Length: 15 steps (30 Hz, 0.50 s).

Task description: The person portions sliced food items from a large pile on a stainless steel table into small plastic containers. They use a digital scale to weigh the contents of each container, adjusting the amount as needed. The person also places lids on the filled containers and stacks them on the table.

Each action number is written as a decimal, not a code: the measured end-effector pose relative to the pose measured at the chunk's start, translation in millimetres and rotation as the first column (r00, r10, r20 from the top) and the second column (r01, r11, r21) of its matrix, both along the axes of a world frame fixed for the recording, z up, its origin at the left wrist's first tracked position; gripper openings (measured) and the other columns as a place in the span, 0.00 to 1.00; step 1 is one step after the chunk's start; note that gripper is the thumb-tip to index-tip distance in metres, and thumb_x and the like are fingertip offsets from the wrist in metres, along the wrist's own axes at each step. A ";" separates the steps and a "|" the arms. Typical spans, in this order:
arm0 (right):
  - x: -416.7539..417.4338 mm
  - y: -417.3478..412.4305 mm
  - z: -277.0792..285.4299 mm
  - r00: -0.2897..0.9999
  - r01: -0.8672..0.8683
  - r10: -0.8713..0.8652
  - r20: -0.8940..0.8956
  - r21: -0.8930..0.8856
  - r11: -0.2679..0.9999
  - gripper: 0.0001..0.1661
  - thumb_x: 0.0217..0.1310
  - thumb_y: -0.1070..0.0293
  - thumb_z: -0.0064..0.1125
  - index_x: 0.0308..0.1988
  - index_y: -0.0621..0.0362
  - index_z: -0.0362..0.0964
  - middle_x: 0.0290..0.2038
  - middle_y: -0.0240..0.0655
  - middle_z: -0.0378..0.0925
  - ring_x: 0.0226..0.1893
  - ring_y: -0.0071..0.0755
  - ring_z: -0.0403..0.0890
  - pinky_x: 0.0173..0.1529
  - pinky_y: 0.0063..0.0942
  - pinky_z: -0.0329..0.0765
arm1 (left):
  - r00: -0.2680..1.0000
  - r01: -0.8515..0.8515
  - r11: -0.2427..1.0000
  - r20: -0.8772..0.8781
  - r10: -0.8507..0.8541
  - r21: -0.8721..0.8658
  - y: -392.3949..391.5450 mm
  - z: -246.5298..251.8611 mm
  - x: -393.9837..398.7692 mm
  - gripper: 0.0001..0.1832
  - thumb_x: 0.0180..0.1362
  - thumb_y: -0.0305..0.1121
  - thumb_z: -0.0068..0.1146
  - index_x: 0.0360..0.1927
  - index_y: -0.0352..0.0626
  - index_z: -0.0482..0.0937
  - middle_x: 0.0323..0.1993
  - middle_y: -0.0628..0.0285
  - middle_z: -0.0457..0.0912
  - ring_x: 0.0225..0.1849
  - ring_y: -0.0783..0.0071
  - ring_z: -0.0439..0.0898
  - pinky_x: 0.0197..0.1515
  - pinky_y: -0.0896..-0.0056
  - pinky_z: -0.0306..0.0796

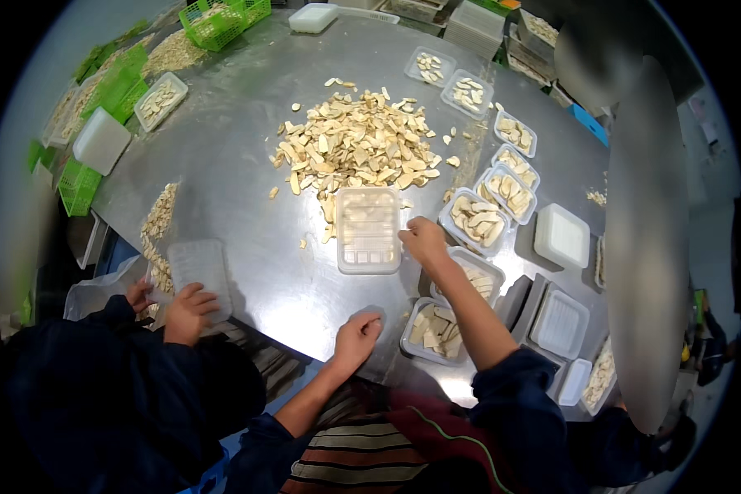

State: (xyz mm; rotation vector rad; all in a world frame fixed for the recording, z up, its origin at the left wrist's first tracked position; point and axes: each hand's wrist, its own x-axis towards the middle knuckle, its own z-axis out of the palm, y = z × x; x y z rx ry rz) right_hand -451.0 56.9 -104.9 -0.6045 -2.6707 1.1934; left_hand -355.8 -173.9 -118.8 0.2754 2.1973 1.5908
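A translucent plastic tray (368,238) lies on the metal table in front of a heap of pale sliced mushroom pieces (358,142). Slices show blurred through its ribbed base. Beside the tray's right edge is my right hand (424,241), fingers curled; whether they pinch anything is unclear. My left hand (356,338) rests loosely curled near the table's front edge, apart from the tray, its fingertips partly hidden. To the right stand a tray of broad slices (435,330), a tray partly behind my right forearm (478,281) and another filled tray (474,219).
At left, a co-worker's hand (191,312) touches a clear tray (200,272) beside a strip of slices (159,216). Green baskets (80,185) line the left edge. Stacked white trays (562,234) and grey metal blocks (528,309) stand at right. A blurred pale shape (642,247) blocks the far right.
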 end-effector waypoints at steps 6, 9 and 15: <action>148.0 32.5 84.7 0.951 0.097 -0.144 0.274 0.179 0.979 0.15 0.51 0.61 0.54 0.28 0.65 0.73 0.24 0.52 0.75 0.29 0.54 0.77 0.34 0.41 0.72 | 0.981 0.186 0.974 0.075 -0.178 -0.131 34.9 19.2 -0.7 0.12 0.52 0.40 0.55 0.33 0.42 0.79 0.24 0.55 0.80 0.27 0.60 0.79 0.30 0.66 0.71; 217.3 35.3 57.9 0.905 0.119 -0.189 0.381 0.199 0.973 0.15 0.50 0.62 0.55 0.28 0.65 0.75 0.24 0.49 0.76 0.28 0.50 0.78 0.34 0.37 0.73 | 0.965 0.261 0.953 0.063 -0.254 -0.156 46.4 18.2 0.4 0.12 0.50 0.41 0.56 0.28 0.42 0.78 0.22 0.55 0.79 0.27 0.57 0.79 0.29 0.63 0.71; 252.4 22.7 16.8 0.898 0.294 -0.269 0.348 -0.020 0.955 0.13 0.47 0.63 0.60 0.29 0.64 0.76 0.23 0.42 0.78 0.24 0.36 0.79 0.30 0.30 0.74 | 0.921 0.390 0.889 0.097 -0.377 -0.241 44.0 12.1 -4.5 0.14 0.48 0.42 0.58 0.24 0.40 0.78 0.17 0.57 0.76 0.20 0.63 0.76 0.26 0.66 0.68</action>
